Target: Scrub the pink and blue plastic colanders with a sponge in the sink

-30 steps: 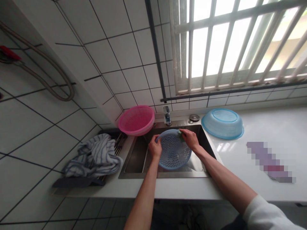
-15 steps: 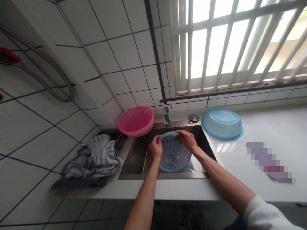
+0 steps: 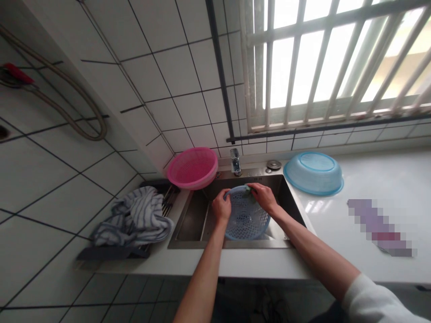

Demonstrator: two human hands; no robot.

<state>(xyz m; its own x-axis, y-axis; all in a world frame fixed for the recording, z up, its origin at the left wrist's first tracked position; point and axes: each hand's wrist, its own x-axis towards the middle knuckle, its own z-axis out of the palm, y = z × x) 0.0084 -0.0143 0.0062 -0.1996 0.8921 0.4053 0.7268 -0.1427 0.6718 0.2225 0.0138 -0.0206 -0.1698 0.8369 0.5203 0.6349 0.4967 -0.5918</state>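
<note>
A light-blue plastic colander point(image 3: 247, 222) is held tilted in the steel sink point(image 3: 190, 224), its open side facing me. My left hand point(image 3: 222, 206) is closed on its left rim. At the top of the rim, my right hand point(image 3: 263, 196) is closed on a green cloth or scouring pad point(image 3: 248, 192), which is pressed against the colander. The fingers of my right hand partly cover the green piece, so I cannot tell which it is.
A pink basket point(image 3: 193, 168) rests at the sink's back left corner. The faucet point(image 3: 235, 161) and a drain plug point(image 3: 274, 165) are behind the sink. Right of it lies an upturned blue basin point(image 3: 314, 175); left, a striped towel point(image 3: 138, 217) covers a rack.
The view has shifted slightly. Both hands keep their hold on the colander and the green piece, with only a slight shift of the left hand along the rim.
</note>
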